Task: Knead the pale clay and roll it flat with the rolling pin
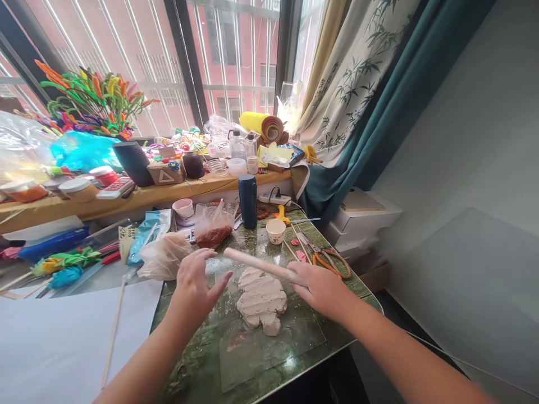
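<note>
A flattened, uneven slab of pale clay [261, 297] lies on a clear sheet [290, 348] atop the dark green table. Above the slab's far edge, my right hand [318, 285] is wrapped round one end of a wooden rolling pin [256, 262]. The pin slants up to the left, its far end free. My left hand [197, 286] hovers left of the clay, thumb and fingers apart, holding nothing. That hand is close to the pin's free end but a gap shows between them.
Beyond the clay stand a paper cup [275, 231], a dark blue bottle [247, 202] and a bag of reddish-brown material [214, 227]. Orange-handled scissors [326, 264] and thin sticks lie at the right. A crumpled plastic bag [164, 255] sits by my left hand. White paper [71, 342] covers the left side.
</note>
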The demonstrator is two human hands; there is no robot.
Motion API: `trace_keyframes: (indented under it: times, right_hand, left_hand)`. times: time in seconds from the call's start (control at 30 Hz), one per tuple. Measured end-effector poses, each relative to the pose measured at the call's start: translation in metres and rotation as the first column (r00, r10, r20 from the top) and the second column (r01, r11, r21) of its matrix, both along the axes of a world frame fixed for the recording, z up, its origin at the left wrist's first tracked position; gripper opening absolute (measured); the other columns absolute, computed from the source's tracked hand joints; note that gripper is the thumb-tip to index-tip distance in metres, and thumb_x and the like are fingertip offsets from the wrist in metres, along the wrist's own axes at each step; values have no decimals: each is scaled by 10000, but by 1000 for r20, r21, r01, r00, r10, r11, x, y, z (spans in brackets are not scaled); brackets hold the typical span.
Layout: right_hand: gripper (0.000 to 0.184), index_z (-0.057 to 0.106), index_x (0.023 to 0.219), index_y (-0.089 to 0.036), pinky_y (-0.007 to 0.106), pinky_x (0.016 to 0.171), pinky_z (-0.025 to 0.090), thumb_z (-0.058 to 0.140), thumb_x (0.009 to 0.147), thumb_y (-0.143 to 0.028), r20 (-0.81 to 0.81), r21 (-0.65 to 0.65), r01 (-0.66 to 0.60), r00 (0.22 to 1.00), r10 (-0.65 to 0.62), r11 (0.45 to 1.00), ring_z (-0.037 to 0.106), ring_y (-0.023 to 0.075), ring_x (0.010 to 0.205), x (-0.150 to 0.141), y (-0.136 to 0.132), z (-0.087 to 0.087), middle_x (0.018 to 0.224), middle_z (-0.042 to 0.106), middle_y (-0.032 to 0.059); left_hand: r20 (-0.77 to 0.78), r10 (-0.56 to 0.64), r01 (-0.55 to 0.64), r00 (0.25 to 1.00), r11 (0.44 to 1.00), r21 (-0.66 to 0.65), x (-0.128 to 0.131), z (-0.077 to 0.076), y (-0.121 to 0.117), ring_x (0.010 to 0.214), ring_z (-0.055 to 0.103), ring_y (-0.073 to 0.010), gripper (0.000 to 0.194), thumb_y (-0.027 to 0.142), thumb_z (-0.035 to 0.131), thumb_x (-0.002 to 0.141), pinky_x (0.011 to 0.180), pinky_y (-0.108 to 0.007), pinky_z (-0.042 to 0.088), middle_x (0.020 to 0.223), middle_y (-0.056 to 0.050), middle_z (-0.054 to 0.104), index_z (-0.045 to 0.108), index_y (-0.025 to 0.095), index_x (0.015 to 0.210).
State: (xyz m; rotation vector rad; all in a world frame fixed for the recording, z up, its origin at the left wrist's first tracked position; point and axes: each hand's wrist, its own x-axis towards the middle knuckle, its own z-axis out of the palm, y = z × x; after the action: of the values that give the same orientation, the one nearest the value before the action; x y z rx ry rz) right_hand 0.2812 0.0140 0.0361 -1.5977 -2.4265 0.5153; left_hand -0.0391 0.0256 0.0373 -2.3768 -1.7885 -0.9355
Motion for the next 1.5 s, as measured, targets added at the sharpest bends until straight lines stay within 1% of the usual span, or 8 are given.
trace_keyframes:
  times: [0.17, 0.37, 0.53, 0.63, 0.97, 1.13, 1.3, 1.5]
  right_hand:
    - [276, 579, 1258, -208, 338, 820, 471, 490, 1004, -270, 22, -32, 200, 980, -200, 979, 672, 257, 1007, 2, 1, -37, 1137, 703, 92]
    - [490, 459, 1456, -191, 527, 1154, 348, 534, 986, -307, -44, 205, 136, 991, -130, 969, 453, 355, 1379, -18, -31, -56, 1447, 537, 175]
    - [1182, 95, 1620, -221, 565, 1219, 294, 825, 739, -517, -184, 82, 128, 977, -111, 988, 207, 393, 1542, -63, -56, -73, 1690, 156, 192]
    - [1223, 72, 1627, -245, 582, 1229, 272, 845, 714, -501, -167, 19, 165, 973, -160, 986, 191, 396, 1550, -76, -54, -79, 1702, 129, 176]
    - [992, 233, 1611, -217, 592, 1231, 273, 765, 810, -461, -132, 22, 148, 981, -144, 989, 264, 386, 1528, -76, -50, -80, 1679, 240, 165]
    - [1109, 249, 1616, -180, 593, 1238, 251, 810, 730, -541, -125, -43, 170, 977, -175, 984, 244, 404, 1531, -81, -43, -63, 1667, 267, 181]
    - [970, 339, 1588, -156, 536, 1244, 236, 686, 815, -628, -134, -44, 78, 987, -83, 996, 216, 365, 1549, -99, -7, -35, 1682, 245, 176]
    - [1142, 363, 1575, -122, 601, 1172, 277, 733, 680, -727, 11, -40, 82, 997, -82, 996, 369, 439, 1425, -137, 8, -34, 1577, 422, 225]
  left_hand:
    - [88, -163, 185, 983, 891, -414, 22, -29, 10, 1316, 568, -325, 541, 489, 566, 952, 1115, -496, 447, 1412, -162, 613, 519, 166, 1383]
    - [120, -217, 247, 969, 869, -429, 39, -58, 8, 1423, 471, -337, 548, 461, 510, 984, 1180, -543, 372, 1504, -175, 546, 494, 159, 1441]
    - [101, -194, 218, 976, 847, -485, 53, -39, 22, 1336, 541, -335, 500, 455, 477, 999, 1131, -518, 410, 1422, -190, 608, 546, 130, 1373]
    - [70, -198, 204, 978, 807, -555, 60, -22, 37, 1148, 640, -320, 354, 434, 479, 991, 988, -458, 489, 1197, -143, 718, 648, 171, 1158]
    - [65, -130, 142, 989, 773, -619, 61, -19, 55, 841, 680, -249, 239, 391, 474, 971, 688, -320, 436, 930, -64, 750, 639, 226, 921]
    - [119, -138, 182, 983, 788, -588, 52, -28, 53, 896, 676, -226, 226, 363, 458, 989, 755, -313, 478, 993, -48, 743, 639, 228, 990]
    - [105, -164, 193, 981, 879, -437, 28, -39, 51, 1036, 650, -254, 231, 250, 462, 980, 932, -380, 503, 1104, -95, 710, 649, 188, 1101]
    - [-90, -168, 132, 982, 940, -315, 15, -61, 44, 1061, 590, -284, 307, 102, 427, 948, 987, -431, 465, 1100, -121, 671, 658, 174, 1136]
